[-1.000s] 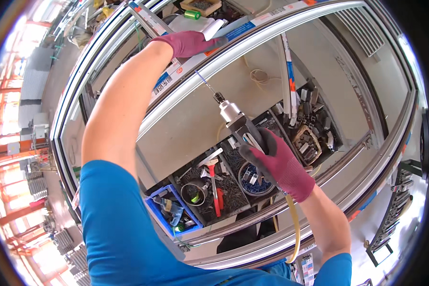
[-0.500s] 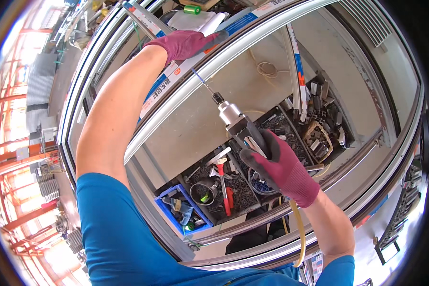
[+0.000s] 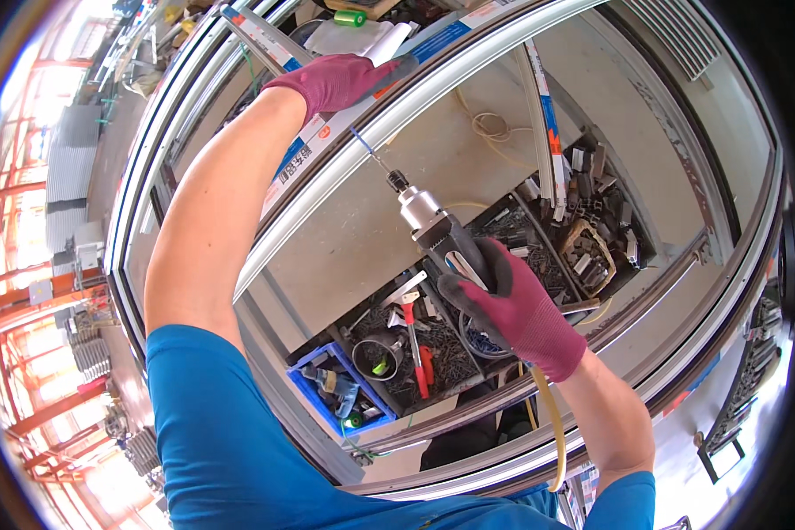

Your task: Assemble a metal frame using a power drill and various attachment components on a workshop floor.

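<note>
My right hand (image 3: 530, 314), in a maroon glove with dark fingertips, is closed around the grip of a black and silver air drill (image 3: 426, 212). A yellow hose (image 3: 552, 433) runs down from beneath that hand. The long bluish drill bit (image 3: 364, 141) points up and left, its tip at the white metal frame rail (image 3: 327, 181); I cannot tell whether it touches. My left hand (image 3: 340, 81), gloved alike, lies across the film-covered far side of this rail, fingers stretched to the right and thumb hidden.
Below the frame opening are black bins of dark screws (image 3: 437, 358), a red-handled tool (image 3: 415, 340), a metal cup (image 3: 375, 355) and a blue crate (image 3: 305, 364). Metal offcuts (image 3: 596, 208) fill a bin at right. A film-striped bar (image 3: 543, 124) crosses the opening. A green roll (image 3: 351, 18) sits beyond.
My right hand and the drill have shifted slightly left, the bit's tip staying near the rail. My left hand is almost still on the rail.
</note>
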`<action>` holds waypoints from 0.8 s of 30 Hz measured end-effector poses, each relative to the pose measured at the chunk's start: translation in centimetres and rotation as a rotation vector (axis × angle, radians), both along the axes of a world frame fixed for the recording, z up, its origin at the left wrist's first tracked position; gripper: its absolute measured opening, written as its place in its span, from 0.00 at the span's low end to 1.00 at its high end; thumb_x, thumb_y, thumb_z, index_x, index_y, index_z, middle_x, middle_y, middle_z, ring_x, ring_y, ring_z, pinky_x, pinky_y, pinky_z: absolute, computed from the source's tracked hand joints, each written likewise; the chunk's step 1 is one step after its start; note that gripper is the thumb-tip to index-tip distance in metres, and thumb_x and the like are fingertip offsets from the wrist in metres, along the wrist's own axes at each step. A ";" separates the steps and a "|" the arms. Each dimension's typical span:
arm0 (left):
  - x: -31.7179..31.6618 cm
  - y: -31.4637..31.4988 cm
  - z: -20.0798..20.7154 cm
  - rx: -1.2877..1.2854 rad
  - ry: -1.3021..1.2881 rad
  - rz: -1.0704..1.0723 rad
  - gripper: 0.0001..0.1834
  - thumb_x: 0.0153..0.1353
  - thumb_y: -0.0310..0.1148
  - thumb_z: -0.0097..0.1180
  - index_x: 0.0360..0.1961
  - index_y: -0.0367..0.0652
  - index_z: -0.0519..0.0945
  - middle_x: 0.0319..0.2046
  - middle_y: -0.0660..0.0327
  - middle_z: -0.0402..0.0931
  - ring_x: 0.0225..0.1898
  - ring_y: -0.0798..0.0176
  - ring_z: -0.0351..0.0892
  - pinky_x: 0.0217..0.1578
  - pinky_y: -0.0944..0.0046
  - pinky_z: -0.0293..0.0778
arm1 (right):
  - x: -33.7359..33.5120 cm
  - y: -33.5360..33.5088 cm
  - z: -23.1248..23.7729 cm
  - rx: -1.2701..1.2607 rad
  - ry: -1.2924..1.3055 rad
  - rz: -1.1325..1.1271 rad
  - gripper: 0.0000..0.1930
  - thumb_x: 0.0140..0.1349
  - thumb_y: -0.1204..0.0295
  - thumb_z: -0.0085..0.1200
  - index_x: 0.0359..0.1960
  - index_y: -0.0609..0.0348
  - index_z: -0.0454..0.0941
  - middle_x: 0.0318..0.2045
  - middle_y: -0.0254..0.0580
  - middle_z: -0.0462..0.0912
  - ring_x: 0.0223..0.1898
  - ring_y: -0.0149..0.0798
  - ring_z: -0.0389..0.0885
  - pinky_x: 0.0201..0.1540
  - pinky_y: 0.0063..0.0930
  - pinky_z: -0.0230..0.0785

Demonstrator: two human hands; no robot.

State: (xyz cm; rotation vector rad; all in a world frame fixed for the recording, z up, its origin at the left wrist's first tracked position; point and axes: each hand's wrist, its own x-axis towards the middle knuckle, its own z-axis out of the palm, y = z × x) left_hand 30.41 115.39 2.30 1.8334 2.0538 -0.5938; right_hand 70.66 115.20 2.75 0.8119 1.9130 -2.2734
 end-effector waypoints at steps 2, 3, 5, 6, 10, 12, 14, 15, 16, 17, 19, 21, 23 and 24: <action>0.5 0.1 -0.3 0.011 0.039 -0.043 0.29 0.72 0.24 0.46 0.73 0.41 0.62 0.51 0.45 0.78 0.54 0.43 0.81 0.58 0.53 0.78 | 0.0 0.1 -0.4 0.002 0.000 -0.015 0.29 0.68 0.57 0.66 0.60 0.68 0.74 0.41 0.40 0.82 0.41 0.28 0.76 0.46 0.28 0.73; 0.6 0.3 -0.4 0.010 0.036 -0.044 0.29 0.72 0.24 0.46 0.73 0.41 0.62 0.51 0.45 0.78 0.54 0.43 0.81 0.58 0.53 0.78 | 0.0 0.2 -0.5 0.024 -0.013 -0.004 0.28 0.68 0.58 0.66 0.60 0.67 0.74 0.41 0.39 0.82 0.41 0.28 0.76 0.46 0.27 0.73; 0.6 0.5 -0.4 -0.016 0.041 -0.007 0.30 0.70 0.23 0.46 0.73 0.40 0.62 0.51 0.46 0.78 0.54 0.43 0.81 0.58 0.53 0.77 | 0.0 0.3 -0.7 0.043 -0.024 0.007 0.28 0.68 0.59 0.66 0.60 0.67 0.74 0.41 0.39 0.82 0.41 0.27 0.76 0.46 0.27 0.73; 0.1 0.6 -0.7 -0.018 0.042 -0.006 0.30 0.70 0.23 0.46 0.73 0.40 0.62 0.51 0.46 0.78 0.54 0.43 0.81 0.58 0.53 0.77 | 0.0 0.3 -0.7 0.017 -0.013 0.004 0.28 0.68 0.58 0.66 0.60 0.67 0.74 0.41 0.38 0.82 0.40 0.27 0.76 0.45 0.26 0.73; 0.0 0.6 -1.0 -0.016 0.010 0.085 0.29 0.70 0.24 0.47 0.72 0.41 0.63 0.50 0.46 0.79 0.53 0.43 0.81 0.58 0.53 0.77 | -0.4 0.1 -0.4 -0.019 0.002 -0.015 0.27 0.69 0.57 0.65 0.58 0.66 0.75 0.39 0.36 0.81 0.38 0.25 0.74 0.42 0.25 0.72; 0.0 -0.2 -0.9 0.010 -0.017 0.126 0.28 0.70 0.24 0.46 0.72 0.41 0.64 0.49 0.46 0.79 0.52 0.43 0.81 0.58 0.53 0.77 | -1.1 -0.1 0.6 -0.092 -0.016 -0.018 0.26 0.69 0.57 0.65 0.57 0.66 0.75 0.37 0.35 0.80 0.38 0.25 0.74 0.41 0.25 0.71; 0.4 -0.9 -0.5 0.127 0.116 -0.187 0.26 0.71 0.25 0.45 0.70 0.40 0.65 0.47 0.44 0.80 0.51 0.42 0.81 0.58 0.52 0.77 | -1.4 -0.2 0.6 -0.158 -0.039 -0.025 0.26 0.69 0.56 0.65 0.56 0.66 0.75 0.36 0.34 0.79 0.37 0.24 0.73 0.41 0.25 0.71; 0.9 -0.6 -0.3 0.131 0.113 -0.188 0.26 0.71 0.25 0.45 0.70 0.40 0.65 0.47 0.44 0.80 0.51 0.42 0.81 0.58 0.52 0.77 | -1.4 -0.4 -0.1 -0.105 -0.003 -0.052 0.26 0.69 0.56 0.66 0.53 0.67 0.75 0.34 0.35 0.80 0.35 0.24 0.75 0.38 0.24 0.71; 1.5 0.1 -0.2 0.089 0.035 -0.013 0.25 0.70 0.24 0.46 0.68 0.38 0.66 0.46 0.44 0.80 0.51 0.42 0.81 0.57 0.52 0.77 | -1.4 -0.4 -0.5 -0.052 0.033 -0.078 0.26 0.68 0.55 0.67 0.51 0.68 0.75 0.32 0.36 0.81 0.33 0.23 0.76 0.36 0.23 0.71; 1.8 0.2 0.0 0.041 -0.039 0.163 0.25 0.69 0.23 0.46 0.67 0.36 0.67 0.45 0.43 0.80 0.51 0.42 0.82 0.56 0.52 0.78 | -1.5 -0.5 -0.5 -0.053 0.033 -0.076 0.26 0.68 0.55 0.67 0.51 0.68 0.75 0.32 0.36 0.81 0.33 0.23 0.76 0.36 0.23 0.71; 1.6 -0.1 -0.2 0.077 0.022 0.019 0.24 0.68 0.23 0.47 0.66 0.36 0.68 0.45 0.44 0.80 0.50 0.42 0.82 0.54 0.52 0.79 | -1.7 -0.6 -0.5 -0.059 0.023 -0.066 0.25 0.69 0.55 0.66 0.49 0.67 0.75 0.31 0.35 0.81 0.33 0.23 0.76 0.36 0.24 0.72; 0.3 -0.5 -1.0 0.112 0.084 -0.124 0.23 0.68 0.22 0.48 0.65 0.36 0.68 0.45 0.44 0.80 0.49 0.42 0.82 0.52 0.52 0.80 | -1.9 -0.9 -0.9 -0.037 0.047 -0.073 0.25 0.69 0.55 0.66 0.49 0.67 0.75 0.30 0.35 0.80 0.32 0.23 0.76 0.35 0.24 0.71; -1.2 -0.3 -2.2 0.065 0.025 0.023 0.24 0.68 0.22 0.48 0.66 0.35 0.68 0.44 0.46 0.80 0.49 0.43 0.83 0.49 0.53 0.81 | -2.1 -0.9 -0.8 -0.016 0.072 -0.080 0.24 0.69 0.55 0.65 0.48 0.67 0.75 0.29 0.34 0.80 0.31 0.23 0.77 0.34 0.24 0.71; -1.7 -0.3 -2.6 0.065 0.022 0.025 0.24 0.68 0.22 0.48 0.66 0.35 0.68 0.44 0.46 0.80 0.49 0.43 0.83 0.49 0.53 0.81 | -2.2 -0.8 -0.3 -0.061 0.036 -0.061 0.25 0.70 0.54 0.65 0.51 0.67 0.75 0.32 0.33 0.79 0.34 0.23 0.74 0.37 0.24 0.71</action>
